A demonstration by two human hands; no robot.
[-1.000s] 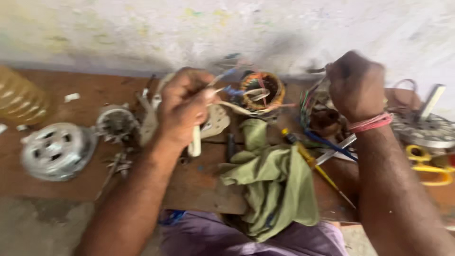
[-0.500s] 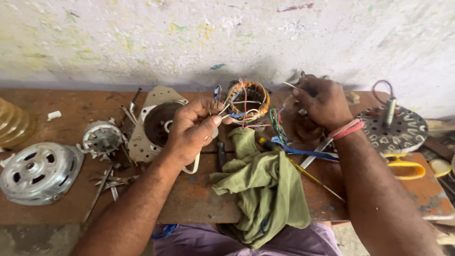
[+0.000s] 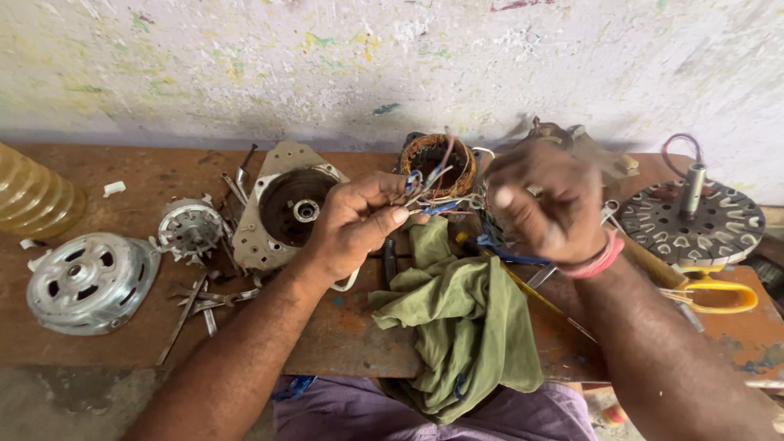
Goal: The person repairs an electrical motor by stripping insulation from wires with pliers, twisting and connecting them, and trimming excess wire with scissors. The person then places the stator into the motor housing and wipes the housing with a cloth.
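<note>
Wire leads [image 3: 433, 196] from the copper-wound stator [image 3: 437, 163] sit pinched in the left hand [image 3: 355, 224]. The right hand [image 3: 543, 204], blurred, looks clenched; what it grips is unclear. Best keep strands separated and gently taut.

A workbench [image 3: 122, 175] runs along the wall [image 3: 245, 65]. Near its middle the left hand [image 3: 351, 224] pinches a bundle of wires [image 3: 437, 200] leading to a wound stator [image 3: 437, 163] behind it; the right hand [image 3: 547, 204] hovers just to the right. A cloth [image 3: 461, 318] lies before both hands, hanging over the bench's front edge. Left of the left hand sits an open motor housing [image 3: 286, 204], then a small rotor part [image 3: 189, 229] — and farthest left, a round end cover [image 3: 90, 282]. At far right rests a flat slotted disc [image 3: 694, 220], scissors [image 3: 719, 294] in front of it.
</note>
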